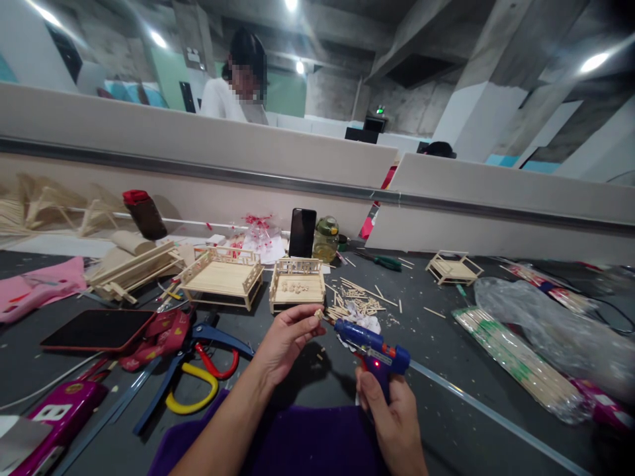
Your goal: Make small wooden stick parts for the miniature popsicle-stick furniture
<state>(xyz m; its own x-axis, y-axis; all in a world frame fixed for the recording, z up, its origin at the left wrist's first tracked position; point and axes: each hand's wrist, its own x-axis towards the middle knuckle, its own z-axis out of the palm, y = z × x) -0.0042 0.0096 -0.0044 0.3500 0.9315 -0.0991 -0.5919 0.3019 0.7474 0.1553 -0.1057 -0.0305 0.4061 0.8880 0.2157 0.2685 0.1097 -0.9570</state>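
My left hand [292, 337] pinches a small piece made of short wooden sticks [319, 315] between thumb and fingers. Wrapped round the handle of a blue hot glue gun [370, 347] is my right hand [391, 410]. The gun's nozzle points left, close to the small piece; whether they touch I cannot tell. A red light glows on the gun, and a long clear glue stick [476, 400] trails from its rear. Just beyond my left hand stands a small wooden stick model [297, 291] with several tiny pieces on it. Cut stick bits [360, 297] lie scattered behind the gun.
A larger stick model [223, 274] stands left, a small one [454, 268] far right. Scissors [193, 390], blue-handled pliers [218, 334] and a flat phone [99, 329] lie left. Bagged sticks [516, 360] lie right. A person [238, 79] is behind the partition [198, 142].
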